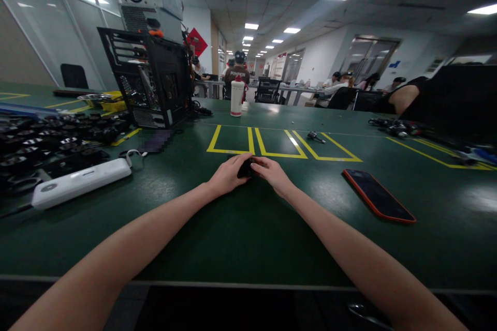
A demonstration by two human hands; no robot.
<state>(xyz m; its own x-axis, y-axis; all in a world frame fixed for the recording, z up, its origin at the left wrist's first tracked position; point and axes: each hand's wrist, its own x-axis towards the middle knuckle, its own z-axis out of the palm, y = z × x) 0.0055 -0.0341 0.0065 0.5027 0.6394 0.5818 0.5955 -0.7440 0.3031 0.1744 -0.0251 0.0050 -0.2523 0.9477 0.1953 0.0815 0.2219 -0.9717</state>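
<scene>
My left hand [230, 173] and my right hand [271, 171] meet over the green table, a little in front of the yellow tape marks. Between them is a small black object [245, 168], mostly covered by fingers, so its kind cannot be made out. The left fingers curl over its top and left side. On its right side, my right thumb and fingers close in on it. Beyond the right hand, a small black part with a stem [316, 137] lies inside the right-hand tape outline [337, 159].
An open computer case [166, 83] stands at the back left, near a heap of black parts [77, 137]. A white power strip [83, 182] lies left, an orange-edged phone [378, 194] right. A white bottle [236, 98] stands behind. Another person's arm [404, 98] rests at far right.
</scene>
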